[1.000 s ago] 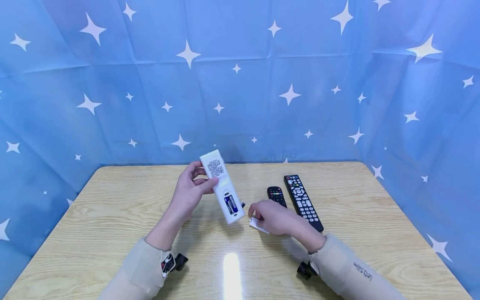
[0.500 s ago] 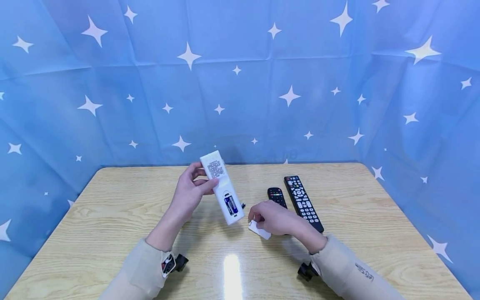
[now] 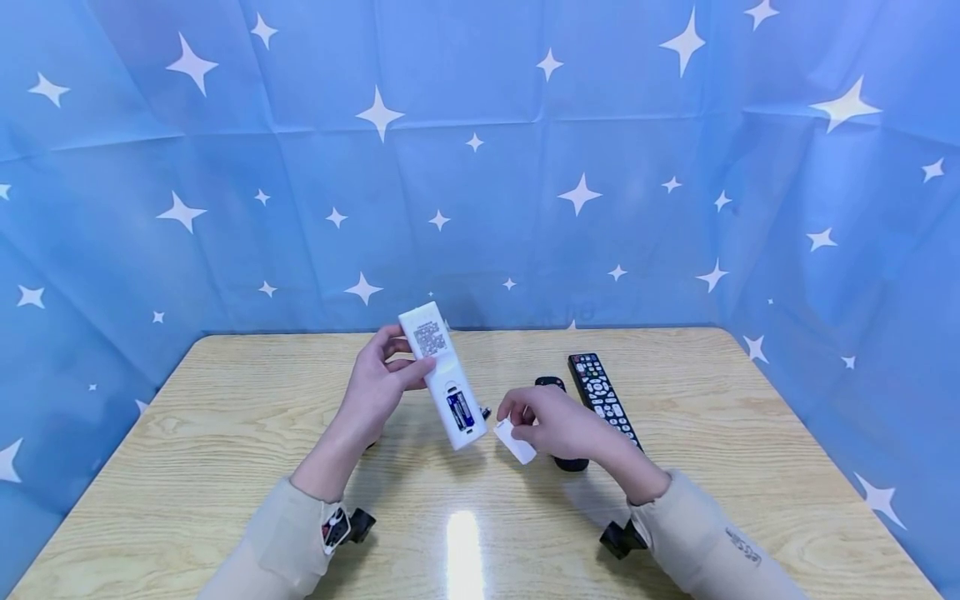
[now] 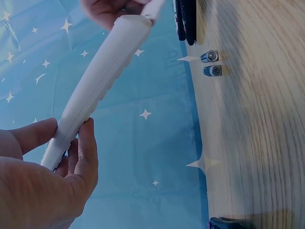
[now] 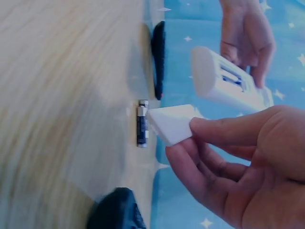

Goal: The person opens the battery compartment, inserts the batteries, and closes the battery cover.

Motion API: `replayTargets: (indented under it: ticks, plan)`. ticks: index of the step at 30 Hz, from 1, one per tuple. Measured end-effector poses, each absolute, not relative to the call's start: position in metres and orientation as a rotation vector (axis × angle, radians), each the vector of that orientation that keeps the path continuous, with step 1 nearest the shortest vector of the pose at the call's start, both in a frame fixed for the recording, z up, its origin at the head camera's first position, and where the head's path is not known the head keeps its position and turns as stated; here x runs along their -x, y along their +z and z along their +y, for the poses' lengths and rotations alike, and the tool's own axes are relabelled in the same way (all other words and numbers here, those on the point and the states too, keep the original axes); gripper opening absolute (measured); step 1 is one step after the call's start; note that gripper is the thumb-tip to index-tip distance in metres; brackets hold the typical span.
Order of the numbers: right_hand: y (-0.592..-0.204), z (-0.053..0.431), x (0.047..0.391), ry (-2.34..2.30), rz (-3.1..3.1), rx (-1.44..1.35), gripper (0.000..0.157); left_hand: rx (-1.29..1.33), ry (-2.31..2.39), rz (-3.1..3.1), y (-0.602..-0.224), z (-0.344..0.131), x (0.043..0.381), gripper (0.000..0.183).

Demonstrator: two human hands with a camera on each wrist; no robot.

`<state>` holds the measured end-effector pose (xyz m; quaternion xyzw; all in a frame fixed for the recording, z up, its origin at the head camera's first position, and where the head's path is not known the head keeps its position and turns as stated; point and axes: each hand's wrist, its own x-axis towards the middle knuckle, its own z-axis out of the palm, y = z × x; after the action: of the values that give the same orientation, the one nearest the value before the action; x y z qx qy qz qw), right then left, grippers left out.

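My left hand (image 3: 377,379) grips a white remote control (image 3: 441,367) by its upper part, thumb on the back and fingers around the far edge. Its back faces me, with the battery compartment uncovered and blue batteries (image 3: 460,408) lying inside. In the right wrist view, the thumb and fingers of my right hand (image 5: 228,162) pinch a small white battery cover (image 5: 172,123). That cover is raised off the table, close to the remote's lower end. Two loose batteries (image 4: 211,63) lie on the table, mostly hidden behind the remote in the head view.
Two black remotes lie at the right: a long one (image 3: 596,387) and a shorter one (image 3: 573,464) partly covered by my right hand. A dark object (image 4: 226,223) sits on the table, mostly behind my left forearm in the head view. A blue star-patterned curtain (image 3: 480,192) encloses the wooden table (image 3: 247,400).
My right hand has lifted the battery cover from the table and tilted it up, shifting slightly toward the remote. My left hand and the white remote have hardly moved.
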<state>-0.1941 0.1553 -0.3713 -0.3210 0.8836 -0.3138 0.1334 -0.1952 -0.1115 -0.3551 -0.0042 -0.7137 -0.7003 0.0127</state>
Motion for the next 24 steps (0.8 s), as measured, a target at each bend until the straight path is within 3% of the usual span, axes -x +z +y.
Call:
replayTargets:
  ticks: [24]
  plan:
    - [-0.354, 0.148, 0.184, -1.33, 2.43, 1.004, 0.016, 0.027, -2.189, -2.233, -0.357, -0.108, 0.196, 0.056]
